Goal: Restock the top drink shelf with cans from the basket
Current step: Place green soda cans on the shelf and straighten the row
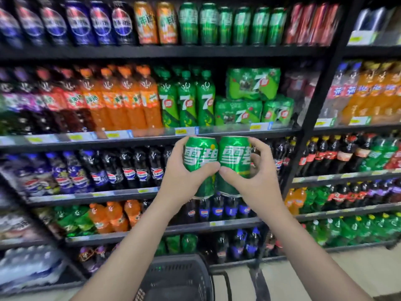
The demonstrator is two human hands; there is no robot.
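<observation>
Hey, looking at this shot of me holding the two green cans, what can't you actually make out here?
- Basket, head view: contents hidden in its dark inside, bottom cut off by the frame edge.
- Price tags: too blurred to read.
- Can backs: left can and right can are covered by the left hand and right hand.

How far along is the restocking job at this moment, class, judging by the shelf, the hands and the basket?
Done: green cans already stand in a row on the top shelf.

In hand: the left hand grips one green can, the right hand another, both held well below that shelf.

Left: lift both up and place them. The basket sits below; its contents are unclear.
</observation>
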